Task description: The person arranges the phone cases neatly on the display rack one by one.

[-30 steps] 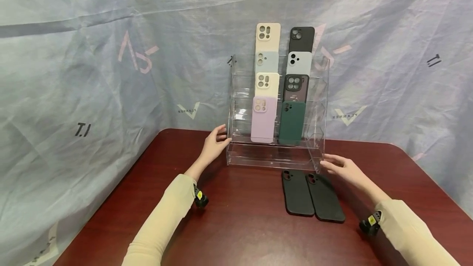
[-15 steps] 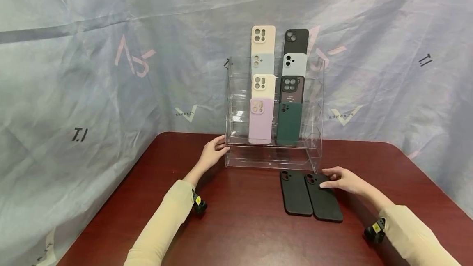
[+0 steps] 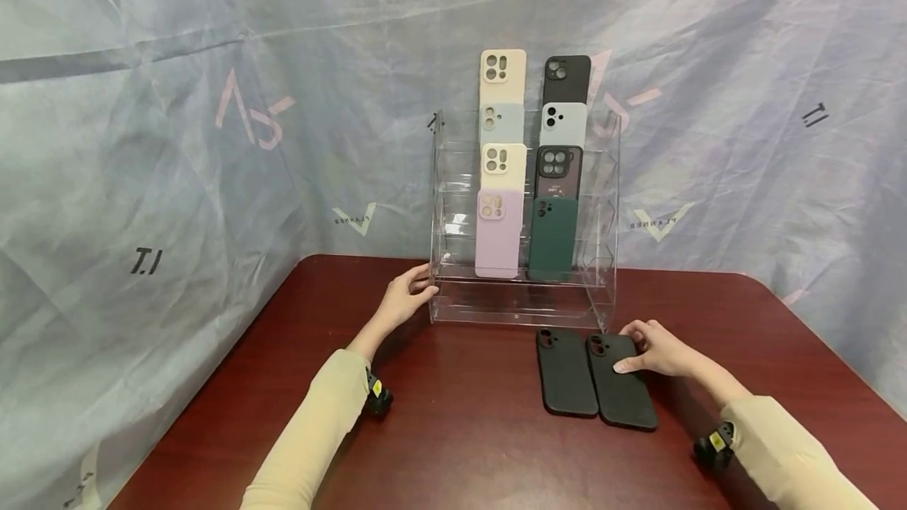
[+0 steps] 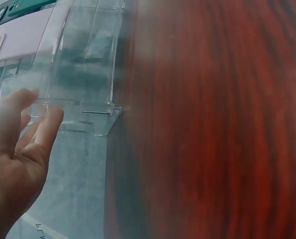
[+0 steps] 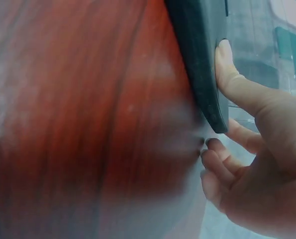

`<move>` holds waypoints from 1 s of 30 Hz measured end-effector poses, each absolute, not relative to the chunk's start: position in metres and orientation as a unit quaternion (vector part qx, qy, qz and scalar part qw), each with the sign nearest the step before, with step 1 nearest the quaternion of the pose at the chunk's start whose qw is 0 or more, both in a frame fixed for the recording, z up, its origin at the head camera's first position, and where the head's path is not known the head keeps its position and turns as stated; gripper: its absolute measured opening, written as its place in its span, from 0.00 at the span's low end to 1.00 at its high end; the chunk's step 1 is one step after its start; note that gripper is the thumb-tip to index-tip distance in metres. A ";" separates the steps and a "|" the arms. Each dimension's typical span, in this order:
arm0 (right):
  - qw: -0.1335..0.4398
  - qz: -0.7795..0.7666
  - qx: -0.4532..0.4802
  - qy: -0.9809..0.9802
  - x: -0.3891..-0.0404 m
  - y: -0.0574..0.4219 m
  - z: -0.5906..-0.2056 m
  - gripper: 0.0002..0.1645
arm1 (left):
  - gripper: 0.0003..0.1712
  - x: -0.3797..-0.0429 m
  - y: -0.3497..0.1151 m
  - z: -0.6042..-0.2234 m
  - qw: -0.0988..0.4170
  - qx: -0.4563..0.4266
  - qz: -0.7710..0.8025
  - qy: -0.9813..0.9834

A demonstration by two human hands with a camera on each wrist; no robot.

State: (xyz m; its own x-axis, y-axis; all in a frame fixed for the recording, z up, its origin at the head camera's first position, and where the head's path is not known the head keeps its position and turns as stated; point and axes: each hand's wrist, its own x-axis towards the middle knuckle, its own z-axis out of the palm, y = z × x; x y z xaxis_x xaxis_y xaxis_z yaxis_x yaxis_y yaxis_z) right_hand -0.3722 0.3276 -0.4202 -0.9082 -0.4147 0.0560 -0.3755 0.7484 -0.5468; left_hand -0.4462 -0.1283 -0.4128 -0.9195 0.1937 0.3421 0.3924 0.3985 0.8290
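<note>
A clear acrylic display rack [image 3: 520, 313] stands on the table, with phone cases on its steps in two columns. At its left side panel is my left hand [image 3: 402, 297], thumb toward the front edge and fingers extended along the panel. Two black phone cases lie side by side before the rack. My right hand [image 3: 662, 350] pinches the upper right edge of the right black phone case [image 3: 625, 388], its thumb lying on the back face. In the right wrist view, the index finger passes behind the case's edge. The left black phone case [image 3: 568, 376] lies untouched.
A lilac case [image 3: 499, 246] and a green case [image 3: 554, 242] occupy the rack's front step. Cream, pale blue, white and dark cases rise behind them. A printed grey sheet [image 3: 368, 101] hangs behind the dark red table [image 3: 453, 447].
My right hand has left the rack's right side, come down toward me and taken hold of the right black phone case. My left hand has slid slightly lower along the rack's left side.
</note>
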 end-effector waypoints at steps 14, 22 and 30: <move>0.022 -0.328 -0.146 0.933 -0.364 0.327 -0.403 0.40 | 0.30 -0.446 -0.128 -0.412 0.089 -0.158 -0.512 -0.840; -0.031 -0.380 -0.148 0.913 -0.360 0.336 -0.390 0.28 | 0.30 -0.445 -0.129 -0.411 0.093 -0.161 -0.502 -0.845; -0.083 -0.431 -0.180 0.880 -0.358 0.333 -0.375 0.24 | 0.29 -0.446 -0.127 -0.413 0.095 -0.158 -0.505 -0.843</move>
State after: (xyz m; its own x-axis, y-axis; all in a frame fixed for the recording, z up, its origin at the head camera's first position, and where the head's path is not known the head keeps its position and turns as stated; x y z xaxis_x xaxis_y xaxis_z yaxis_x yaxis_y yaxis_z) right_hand -0.3581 0.3325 -0.3745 -0.9217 -0.2451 0.3005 -0.3877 0.5634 -0.7296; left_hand -0.4462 -0.1275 -0.4130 -0.9320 0.1716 0.3193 0.3625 0.4402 0.8215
